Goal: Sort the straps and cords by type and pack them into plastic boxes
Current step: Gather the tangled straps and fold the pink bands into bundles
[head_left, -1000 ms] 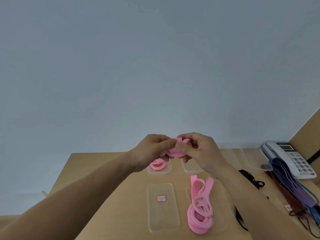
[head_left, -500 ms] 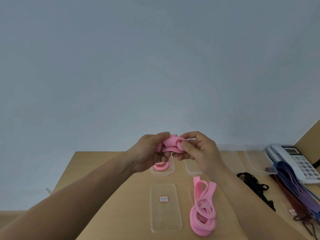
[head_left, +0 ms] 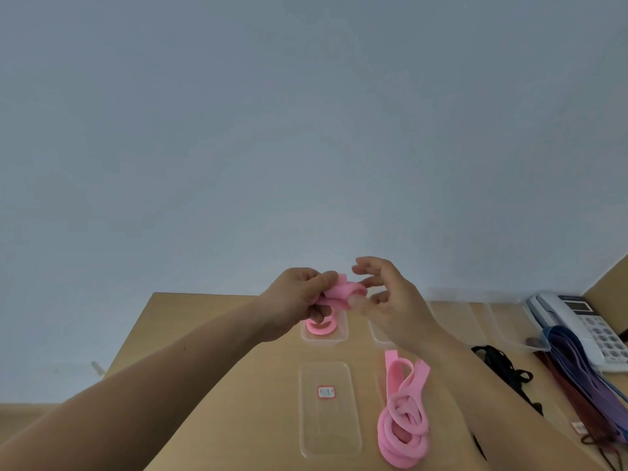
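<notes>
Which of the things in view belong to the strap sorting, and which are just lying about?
Job:
- rolled pink strap in left hand
- right hand, open
- clear plastic box holding a pink coil
- loose pink straps
- flat clear lid
- black cords
- purple and dark red straps

Lying about:
- white desk telephone

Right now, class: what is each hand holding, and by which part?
The left hand pinches the coiled pink strap by its left end. The right hand is open, with fingertips at the coil's right end.

Lid label (head_left: 326,391) unreadable; purple straps (head_left: 584,372) cut off at right edge
</notes>
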`<state>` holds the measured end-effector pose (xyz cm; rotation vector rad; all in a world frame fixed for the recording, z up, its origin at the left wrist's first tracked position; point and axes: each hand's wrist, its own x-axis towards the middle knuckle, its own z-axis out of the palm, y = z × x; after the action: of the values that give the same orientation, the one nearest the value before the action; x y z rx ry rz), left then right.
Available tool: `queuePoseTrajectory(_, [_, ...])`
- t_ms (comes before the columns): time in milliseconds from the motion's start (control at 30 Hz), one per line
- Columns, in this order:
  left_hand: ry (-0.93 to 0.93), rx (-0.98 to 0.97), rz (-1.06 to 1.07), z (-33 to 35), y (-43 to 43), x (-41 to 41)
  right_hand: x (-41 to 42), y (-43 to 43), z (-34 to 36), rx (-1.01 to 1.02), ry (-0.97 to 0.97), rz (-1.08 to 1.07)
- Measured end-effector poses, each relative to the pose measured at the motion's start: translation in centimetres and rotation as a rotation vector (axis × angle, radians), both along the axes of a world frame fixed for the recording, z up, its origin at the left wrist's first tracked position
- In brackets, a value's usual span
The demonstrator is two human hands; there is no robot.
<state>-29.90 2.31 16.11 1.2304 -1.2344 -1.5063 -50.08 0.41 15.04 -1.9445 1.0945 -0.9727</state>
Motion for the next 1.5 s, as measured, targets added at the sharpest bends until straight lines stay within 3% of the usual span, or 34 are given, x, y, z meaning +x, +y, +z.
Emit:
queuePoseTrajectory(200, [0.053,0.112,-0.041,-1.0,0.0,1.2,1.9,-0.1,-1.1,-0.268,0.382,0.028])
queuePoseTrajectory(333, [0.105,0.144,-0.058,-1.6,-0.3,2.8,3.1,-0.3,-1.7,-0.391,0.411,-0.041])
queuePoseTrajectory(500, [0.068,-0.005,-0.117,-3.8,-0.8,5.6,3.9,-1.1,-2.2,-0.287,0.442,-0.079])
queuePoseTrajectory(733, [-0.337,-0.219,-0.075,-7.4,-2.2,6.0,4.6,-1.9,-4.4,-0.217,0.521,-0.089])
queuePoseTrajectory(867, [-0.540,-0.235,-0.100,-9.9,-3.9,4.7,3.9,-3.6,-6.8,-0.200,0.558,-0.048])
queuePoseTrajectory(1033, [-0.920,-0.269,-0.142,-12.8,-6.7,3.3,2.3,-7.5,-10.5,-0.184,0.688,0.020])
queuePoseTrajectory(1233, [-1.084,-0.266,-0.206,-16.4,-9.7,1.9,2.5,-12.7,-15.4,-0.266,0.889,0.175])
queuePoseTrajectory(1400, [-1.298,-0.336,-0.306,-18.6,-10.4,1.4,3.0,-13.3,-16.4,-0.463,0.806,0.261])
queuePoseTrajectory(1500, [-1.341,-0.354,-0.302,-19.2,-10.5,1.0,3.1,-13.6,-17.0,-0.382,0.868,0.298])
